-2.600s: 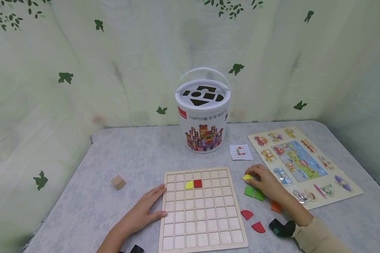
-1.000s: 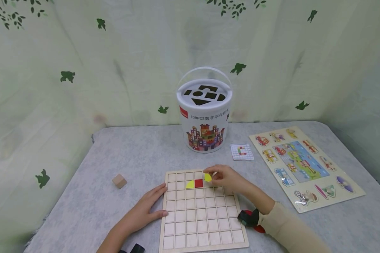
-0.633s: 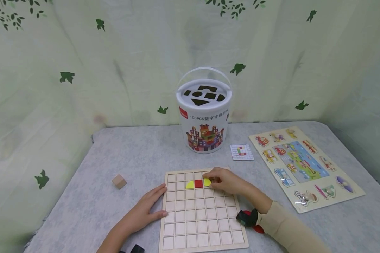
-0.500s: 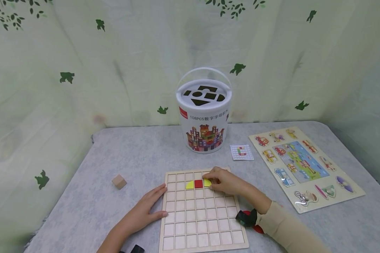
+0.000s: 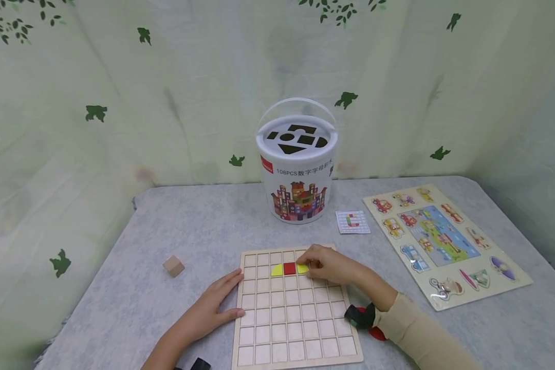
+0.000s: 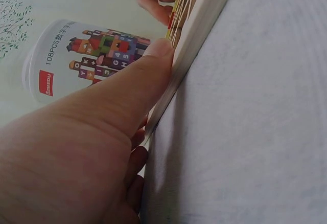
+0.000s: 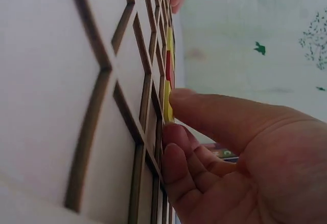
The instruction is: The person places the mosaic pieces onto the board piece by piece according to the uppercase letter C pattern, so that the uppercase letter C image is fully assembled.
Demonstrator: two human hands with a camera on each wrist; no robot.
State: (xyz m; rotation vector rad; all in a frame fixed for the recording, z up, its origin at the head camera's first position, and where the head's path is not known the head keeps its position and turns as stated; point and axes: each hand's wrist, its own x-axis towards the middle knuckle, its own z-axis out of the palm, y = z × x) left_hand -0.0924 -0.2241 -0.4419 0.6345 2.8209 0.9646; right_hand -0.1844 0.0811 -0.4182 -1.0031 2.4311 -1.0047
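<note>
A wooden grid board lies flat before me. My left hand rests at its left edge, fingers and thumb extended and touching the rim. In an upper row sit a yellow quarter-circle tile and a red square tile, side by side. My right hand pinches a second yellow quarter-circle tile in the cell right of the red one. The right wrist view has the thumb against that tile and the other fingers curled beneath, partly covering it.
Red quarter-circle tiles lie partly under the right wrist's black camera. Behind the board stand a white block bucket and a small pattern card. A picture puzzle board lies right; a wooden cube left.
My right hand has carried the yellow tile from the table's right side to the board and lowered it beside the red square. My left hand has stayed at the board's edge.
</note>
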